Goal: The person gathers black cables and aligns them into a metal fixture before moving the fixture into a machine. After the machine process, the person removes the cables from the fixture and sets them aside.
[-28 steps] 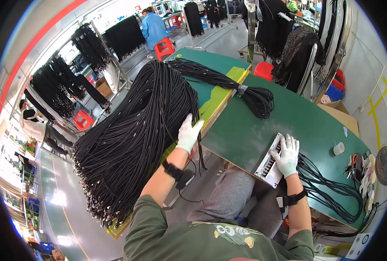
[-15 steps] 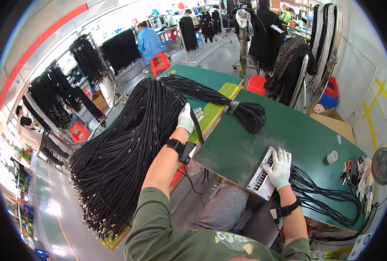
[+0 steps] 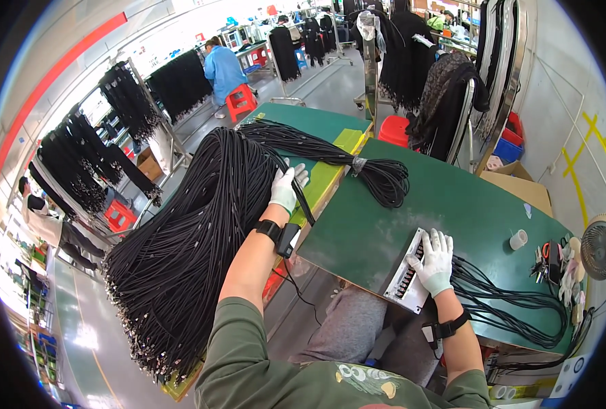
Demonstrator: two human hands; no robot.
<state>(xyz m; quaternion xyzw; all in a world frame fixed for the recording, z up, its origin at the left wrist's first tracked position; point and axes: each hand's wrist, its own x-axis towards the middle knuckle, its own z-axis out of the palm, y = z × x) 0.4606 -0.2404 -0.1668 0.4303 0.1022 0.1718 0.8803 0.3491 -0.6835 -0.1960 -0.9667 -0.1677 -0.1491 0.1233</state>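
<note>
My left hand [image 3: 286,189], in a white glove, is at the right side of a big heap of black cables [image 3: 201,204] with small metal ends. A few strands cross its palm, and its fingertips reach out beyond them. My right hand [image 3: 434,264], also gloved, lies on a silver-white slotted block [image 3: 404,281] at the table's near edge. Its fingers stretch along the block, with the thumb over the row of slots. Black cables [image 3: 514,310] run from the block's right side and loop across the table.
A tied cable bundle [image 3: 383,178] rests across the yellow-edged gap between the green tabletops [image 3: 357,238]. Rightward are a small white cup [image 3: 518,239], pliers and other hand tools [image 3: 545,262], and a fan [image 3: 599,251]. Red stools [image 3: 240,102] and racks of hanging cables stand beyond.
The whole scene has slid slightly left in view. The fingers of my left hand have shifted a little at the strands. My right hand stays on the block.
</note>
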